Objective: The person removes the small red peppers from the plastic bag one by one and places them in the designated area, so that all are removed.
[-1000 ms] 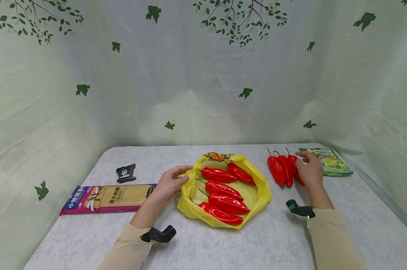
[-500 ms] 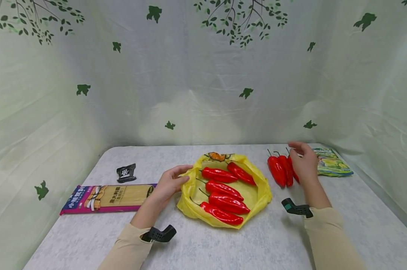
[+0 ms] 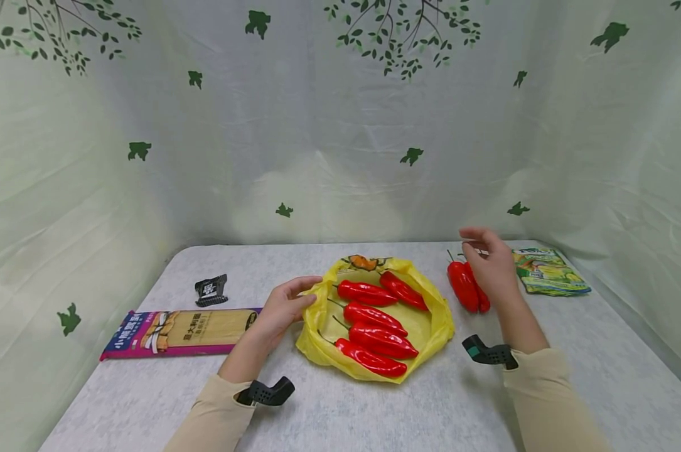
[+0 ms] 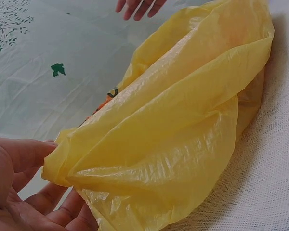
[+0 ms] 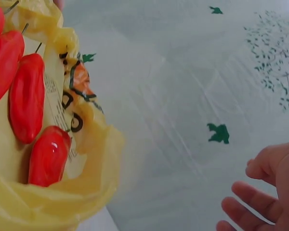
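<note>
A yellow plastic bag [image 3: 433, 326] lies spread on the table with several red peppers [image 3: 374, 314] inside. My left hand [image 3: 284, 307] pinches the bag's left edge between thumb and fingers, seen close in the left wrist view [image 4: 19, 192] against the crumpled bag [image 4: 183, 120]. Right of the bag lie loose red peppers [image 3: 463, 285], partly hidden behind my right hand [image 3: 489, 263]. That hand hovers above them, fingers loosely curled and holding nothing. The right wrist view shows its bare fingers [image 5: 267, 192] and the bag [image 5: 86, 144] with peppers [image 5: 26, 96].
A long noodle packet [image 3: 182, 329] lies at the left, with a small black sachet [image 3: 210, 290] behind it. A green packet [image 3: 549, 273] sits at the far right corner. Leaf-print curtains close in the grey table [image 3: 374, 408] on three sides.
My right hand has lifted off the loose peppers and moved up and to the left, uncovering the green packet. The left hand and the bag have not moved.
</note>
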A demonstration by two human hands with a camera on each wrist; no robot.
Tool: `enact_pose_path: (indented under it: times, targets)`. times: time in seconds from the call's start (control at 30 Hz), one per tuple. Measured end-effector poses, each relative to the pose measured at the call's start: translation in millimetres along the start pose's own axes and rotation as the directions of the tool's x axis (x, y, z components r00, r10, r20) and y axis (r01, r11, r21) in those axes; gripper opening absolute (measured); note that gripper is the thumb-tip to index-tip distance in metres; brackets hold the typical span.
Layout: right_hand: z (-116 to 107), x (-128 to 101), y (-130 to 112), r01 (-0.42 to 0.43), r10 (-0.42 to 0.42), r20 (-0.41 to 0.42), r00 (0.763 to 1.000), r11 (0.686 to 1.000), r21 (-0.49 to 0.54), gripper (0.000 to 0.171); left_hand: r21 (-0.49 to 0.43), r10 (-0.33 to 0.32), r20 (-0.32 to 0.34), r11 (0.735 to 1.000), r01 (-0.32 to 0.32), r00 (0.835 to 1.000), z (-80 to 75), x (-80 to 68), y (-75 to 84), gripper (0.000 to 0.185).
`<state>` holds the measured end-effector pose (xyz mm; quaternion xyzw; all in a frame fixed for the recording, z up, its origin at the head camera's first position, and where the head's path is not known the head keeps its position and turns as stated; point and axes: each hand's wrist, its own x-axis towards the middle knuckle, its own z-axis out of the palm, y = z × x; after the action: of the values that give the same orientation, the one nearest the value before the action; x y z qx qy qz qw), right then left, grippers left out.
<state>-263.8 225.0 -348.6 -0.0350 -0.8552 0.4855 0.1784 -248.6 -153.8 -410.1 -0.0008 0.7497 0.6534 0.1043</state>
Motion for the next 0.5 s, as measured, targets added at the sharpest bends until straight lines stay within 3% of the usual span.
enact_pose_path:
  times: [0.3,0.5]
  targets:
    - [8.3,-7.3,-12.6,0.103,-0.100,0.122,0.987,0.994,-0.020,0.040,0.003,0.002,-0.003,1.000,-0.002,1.000,-0.3,-0.7,0.4,0.036]
    - [16.5,-12.3,-18.2,0.172,-0.163,0.232,0.959,0.985,-0.022,0.041,-0.001,0.006,-0.002,1.000,-0.006,1.000,-0.3,-0.9,0.0,0.037]
